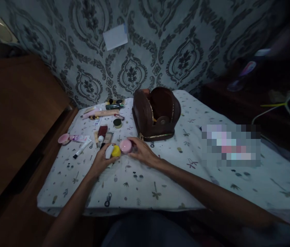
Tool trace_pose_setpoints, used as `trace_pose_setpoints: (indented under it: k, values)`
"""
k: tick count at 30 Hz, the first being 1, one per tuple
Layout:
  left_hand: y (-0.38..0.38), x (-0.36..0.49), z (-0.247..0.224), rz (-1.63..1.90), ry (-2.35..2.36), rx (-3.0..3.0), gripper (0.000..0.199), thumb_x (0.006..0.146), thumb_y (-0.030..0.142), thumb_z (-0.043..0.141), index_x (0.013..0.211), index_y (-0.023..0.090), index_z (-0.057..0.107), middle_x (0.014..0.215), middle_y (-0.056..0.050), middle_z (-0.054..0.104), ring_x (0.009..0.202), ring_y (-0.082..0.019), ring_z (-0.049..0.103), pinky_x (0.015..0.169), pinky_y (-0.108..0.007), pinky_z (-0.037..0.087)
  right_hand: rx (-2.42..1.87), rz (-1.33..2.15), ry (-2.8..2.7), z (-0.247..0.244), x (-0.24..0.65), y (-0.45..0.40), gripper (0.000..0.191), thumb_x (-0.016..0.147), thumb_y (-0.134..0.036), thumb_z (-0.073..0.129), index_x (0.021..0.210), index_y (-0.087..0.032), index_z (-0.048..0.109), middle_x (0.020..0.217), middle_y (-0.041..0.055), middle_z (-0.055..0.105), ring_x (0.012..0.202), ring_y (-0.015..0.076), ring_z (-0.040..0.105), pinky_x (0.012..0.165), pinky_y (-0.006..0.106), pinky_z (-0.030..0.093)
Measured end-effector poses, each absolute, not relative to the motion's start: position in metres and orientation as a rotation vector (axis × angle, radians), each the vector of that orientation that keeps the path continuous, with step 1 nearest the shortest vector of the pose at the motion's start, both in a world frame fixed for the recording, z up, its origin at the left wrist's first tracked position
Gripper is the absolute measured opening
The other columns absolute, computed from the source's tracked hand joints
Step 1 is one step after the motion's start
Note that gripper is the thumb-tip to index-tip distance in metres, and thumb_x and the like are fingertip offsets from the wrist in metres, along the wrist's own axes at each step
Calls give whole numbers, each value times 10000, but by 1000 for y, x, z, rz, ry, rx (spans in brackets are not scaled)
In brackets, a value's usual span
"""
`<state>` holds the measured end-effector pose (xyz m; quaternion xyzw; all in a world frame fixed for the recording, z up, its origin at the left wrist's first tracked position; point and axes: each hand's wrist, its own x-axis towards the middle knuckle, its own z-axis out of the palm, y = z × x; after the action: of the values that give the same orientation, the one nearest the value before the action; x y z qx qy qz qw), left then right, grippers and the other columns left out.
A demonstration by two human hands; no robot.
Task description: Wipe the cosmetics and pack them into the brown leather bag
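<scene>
Right now your left hand [101, 160] has its fingers closed around a small yellow-and-white item [115, 151], though whether that's one piece or two, you can't tell from here. Your right hand [142, 151] is gripping a round, glossy pink container [126, 146], and the two items sit side by side, close together, above the near part of the white patterned cloth [139, 192]. Just beyond your right hand stands the brown leather bag [145, 118], its gold-zipped top open. Beyond your left hand, there's a dark red item [102, 130], and near it a round, dark-lidded jar [117, 123]. Over to the left lie a slim white tube with a black cap [82, 148] and a round pink item [64, 138]; at the far side, a dark green bottle [114, 107] lies near a long peach tube [107, 113].
</scene>
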<state>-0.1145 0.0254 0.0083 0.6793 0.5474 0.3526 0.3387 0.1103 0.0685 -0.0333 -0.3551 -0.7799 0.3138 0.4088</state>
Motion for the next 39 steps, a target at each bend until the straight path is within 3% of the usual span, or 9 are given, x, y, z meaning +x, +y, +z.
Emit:
trace_pose_setpoints:
  k: [4,7,11,14,17,20,24,31,39]
  values:
    - [20,-110,12,945,1407,1786,475,709,372,734,1108,170,573,1012,-29,652,947,-214,612,850,-318,487,-838,665,-1939,-24,107,56,477,805,-236,645,1262,-193,514,1224,127,548,1175,267,527,997,443,446]
    - [13,-101,13,915,1350,1885,452,761,378,715,1139,177,571,1049,-41,656,982,-232,608,859,-327,478,-775,647,-1997,-14,108,44,427,809,-255,647,1220,-188,554,1091,103,572,1036,243,565,909,404,491]
    - [4,-90,8,887,1211,2069,418,837,410,664,1184,193,579,1137,-76,632,1049,-251,590,915,-354,459,-697,882,-2037,-7,115,38,434,818,-337,671,1209,-173,578,999,67,599,854,190,585,766,326,515]
    - [2,-88,9,855,1090,2159,313,915,391,569,1163,203,607,1079,-77,630,1016,-235,592,899,-347,467,-686,1097,-1991,-7,121,37,458,786,-412,721,1166,-179,613,994,46,636,836,175,597,733,291,503]
    - [9,-88,15,955,1104,2221,271,974,344,458,1109,196,640,1015,-80,631,973,-221,599,870,-340,475,-697,1148,-2015,-10,124,36,489,727,-377,781,1149,-185,627,985,35,661,806,166,602,697,266,491]
    - [25,-85,21,987,1223,2340,295,948,372,508,1150,199,637,1061,-95,629,1015,-233,591,898,-358,474,-713,1016,-2102,-14,123,34,484,707,-324,802,1141,-189,634,1023,47,670,826,174,605,723,274,490]
    - [52,-78,26,757,1256,2484,359,903,406,582,1214,233,628,1248,-106,605,1166,-259,549,996,-400,439,-764,942,-2096,-21,119,35,473,708,-371,803,1104,-165,646,967,60,682,785,185,614,704,287,500]
    - [76,-77,32,591,1335,2441,360,874,367,635,1201,216,622,1107,-61,681,1004,-227,641,882,-329,498,-754,867,-2224,-22,118,32,668,708,-292,805,1322,-217,552,1194,92,642,977,235,633,859,343,498]
    - [82,-84,28,821,1634,2437,324,928,339,537,1213,197,599,1205,-116,595,1147,-291,538,949,-452,461,-804,948,-2111,-18,115,31,505,711,-122,712,1194,-212,596,1055,39,644,865,174,609,780,269,480]
